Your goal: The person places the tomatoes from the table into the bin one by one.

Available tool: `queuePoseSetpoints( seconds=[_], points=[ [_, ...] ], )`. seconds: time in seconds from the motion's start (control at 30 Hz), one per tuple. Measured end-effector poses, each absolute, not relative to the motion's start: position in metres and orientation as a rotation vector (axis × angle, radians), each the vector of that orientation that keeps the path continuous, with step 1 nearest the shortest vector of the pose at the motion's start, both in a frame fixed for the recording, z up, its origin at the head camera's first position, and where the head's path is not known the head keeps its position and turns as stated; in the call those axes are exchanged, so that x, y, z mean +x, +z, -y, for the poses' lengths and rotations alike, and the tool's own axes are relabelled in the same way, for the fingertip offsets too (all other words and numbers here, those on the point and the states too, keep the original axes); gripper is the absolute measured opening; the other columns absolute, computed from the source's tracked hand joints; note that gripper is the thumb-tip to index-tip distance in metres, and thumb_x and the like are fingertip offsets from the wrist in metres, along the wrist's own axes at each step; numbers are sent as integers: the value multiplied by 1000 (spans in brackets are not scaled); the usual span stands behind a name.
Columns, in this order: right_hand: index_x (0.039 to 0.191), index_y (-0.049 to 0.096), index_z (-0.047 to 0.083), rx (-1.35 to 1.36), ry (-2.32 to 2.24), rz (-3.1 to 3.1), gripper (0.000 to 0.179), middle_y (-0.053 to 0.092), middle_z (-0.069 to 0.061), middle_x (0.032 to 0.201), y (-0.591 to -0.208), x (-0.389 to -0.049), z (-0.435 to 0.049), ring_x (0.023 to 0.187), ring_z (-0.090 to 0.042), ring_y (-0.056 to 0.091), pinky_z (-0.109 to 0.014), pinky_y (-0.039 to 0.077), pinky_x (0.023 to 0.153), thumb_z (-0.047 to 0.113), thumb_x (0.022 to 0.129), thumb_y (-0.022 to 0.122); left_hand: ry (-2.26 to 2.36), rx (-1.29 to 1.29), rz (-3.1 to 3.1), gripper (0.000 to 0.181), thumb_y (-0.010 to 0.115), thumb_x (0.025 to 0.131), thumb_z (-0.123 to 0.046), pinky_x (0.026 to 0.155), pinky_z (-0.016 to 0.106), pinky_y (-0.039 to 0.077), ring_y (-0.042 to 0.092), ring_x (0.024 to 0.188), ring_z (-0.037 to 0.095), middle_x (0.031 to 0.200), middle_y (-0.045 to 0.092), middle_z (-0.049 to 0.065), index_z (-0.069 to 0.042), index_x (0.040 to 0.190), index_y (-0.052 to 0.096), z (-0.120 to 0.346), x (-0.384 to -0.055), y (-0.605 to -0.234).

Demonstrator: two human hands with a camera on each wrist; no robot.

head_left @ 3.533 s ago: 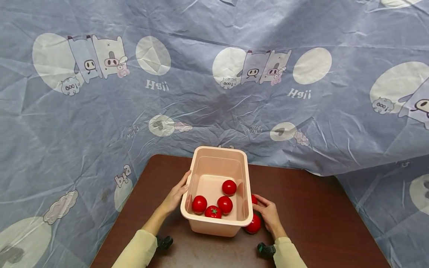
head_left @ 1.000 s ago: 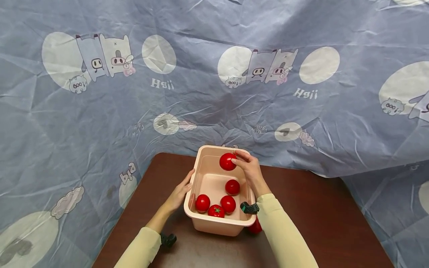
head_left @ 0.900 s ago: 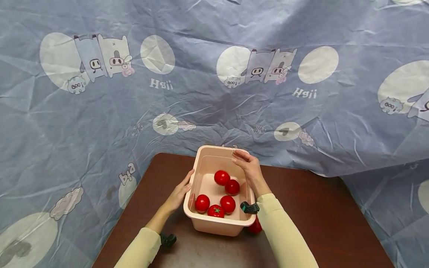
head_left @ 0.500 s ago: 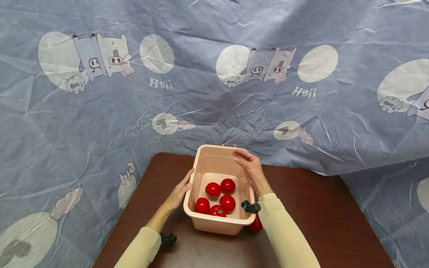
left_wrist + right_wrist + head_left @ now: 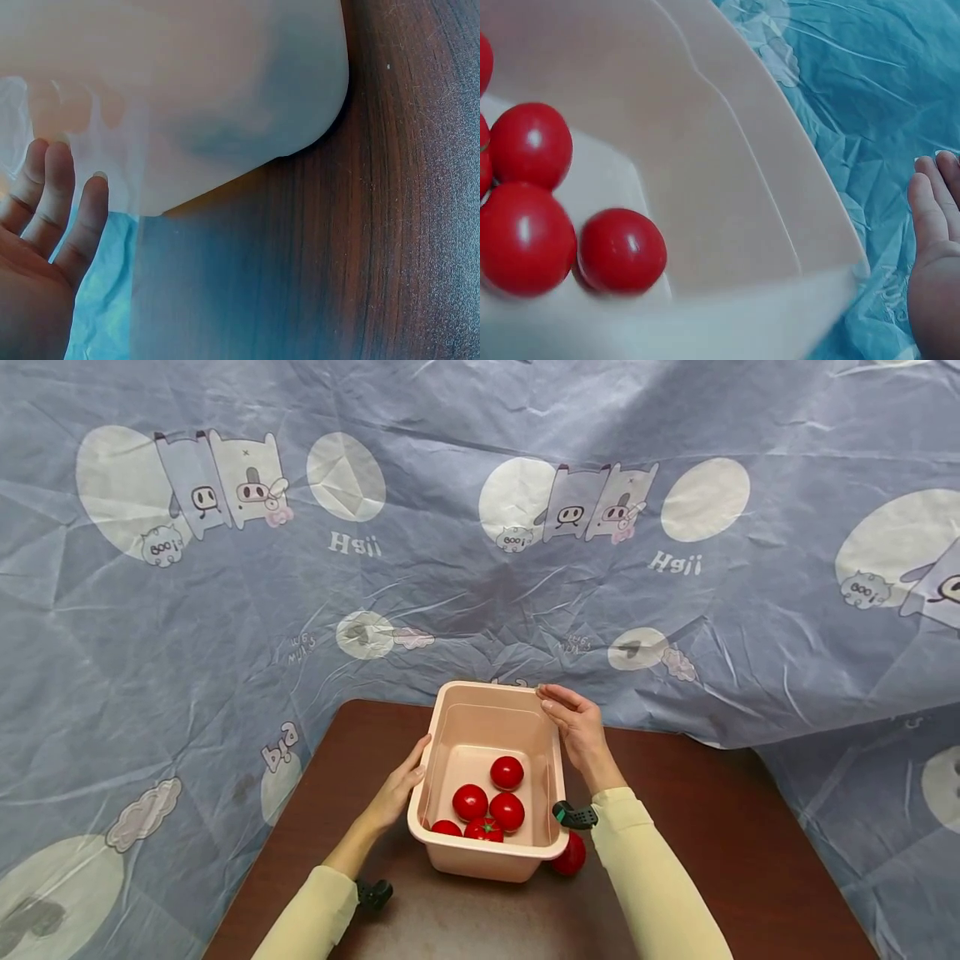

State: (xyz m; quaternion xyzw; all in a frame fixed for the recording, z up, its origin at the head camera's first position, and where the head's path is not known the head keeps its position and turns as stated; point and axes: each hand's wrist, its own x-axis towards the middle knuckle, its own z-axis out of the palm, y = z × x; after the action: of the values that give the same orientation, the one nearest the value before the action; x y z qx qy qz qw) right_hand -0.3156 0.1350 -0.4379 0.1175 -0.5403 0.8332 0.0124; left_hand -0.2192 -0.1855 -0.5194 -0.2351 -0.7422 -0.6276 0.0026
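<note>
A pale pink plastic bin [image 5: 495,863] sits on the table with several red tomatoes [image 5: 507,812] in its near half. One of them shows a green star-shaped top. My left hand [image 5: 392,795] lies along the bin's left side; in the left wrist view its fingers [image 5: 88,225] touch the outer wall. Over the far right corner of the bin is my right hand [image 5: 581,727], fingers extended and holding nothing. Another tomato [image 5: 570,855] is on the table against the bin's near right side, partly hidden by the bin.
A dark brown wooden table [image 5: 697,860] carries the bin. Behind it and at both sides hangs a wrinkled blue cloth [image 5: 450,577] with cartoon prints. Each wrist wears a dark camera mount [image 5: 576,816].
My right hand picked up a tomato from beside the bin, let it drop in, then moved right toward the rim. The dropped tomato rolled toward the near left. My left hand stayed put.
</note>
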Motion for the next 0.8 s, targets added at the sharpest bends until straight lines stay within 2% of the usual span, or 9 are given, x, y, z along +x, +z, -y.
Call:
queuePoseSetpoints(
  seconds=[0.1,0.3,0.37,0.47,0.63,0.8],
  points=[
    [134,44,-19,368,2593,1677,52,73,-8,113,-437,-315,-143,110,-17,67,-23,52,91,-10,86,63,-1981,-725,2304,56,35,104,-14,108,8,22,19,147,24,163,17,14,-9,156,17,186,-225,-530],
    [135,43,-19,334,2575,1706,52,74,-3,111,-448,-310,-168,110,-15,67,-23,53,90,-8,87,63,-1984,-707,2287,56,36,104,-19,108,8,21,19,147,22,163,19,6,-18,157,18,186,-234,-549],
    [134,43,-19,312,2573,1702,53,74,-6,112,-456,-307,-178,110,-16,67,-25,52,91,-8,87,64,-1979,-708,2282,55,36,104,-18,108,8,21,19,147,22,163,18,7,-18,157,19,185,-235,-553],
    [134,44,-19,300,2585,1683,52,72,-10,115,-469,-300,-193,112,-19,67,-29,51,95,-10,87,63,-2005,-722,2270,56,35,104,-11,107,8,22,20,146,20,163,17,13,-12,157,17,185,-231,-548],
    [130,53,-13,270,2619,1618,42,69,-16,121,-492,-287,-212,114,-23,65,-31,50,95,-13,88,59,-2011,-743,2276,57,34,103,-9,106,7,24,21,145,18,162,14,20,-3,156,14,183,-221,-529],
    [131,51,-14,279,2619,1631,42,60,-24,131,-519,-273,-220,117,-25,63,-31,51,93,-13,90,56,-1989,-708,2307,56,33,103,-9,105,7,24,20,146,27,162,15,19,-3,156,14,180,-217,-519]
  ],
)
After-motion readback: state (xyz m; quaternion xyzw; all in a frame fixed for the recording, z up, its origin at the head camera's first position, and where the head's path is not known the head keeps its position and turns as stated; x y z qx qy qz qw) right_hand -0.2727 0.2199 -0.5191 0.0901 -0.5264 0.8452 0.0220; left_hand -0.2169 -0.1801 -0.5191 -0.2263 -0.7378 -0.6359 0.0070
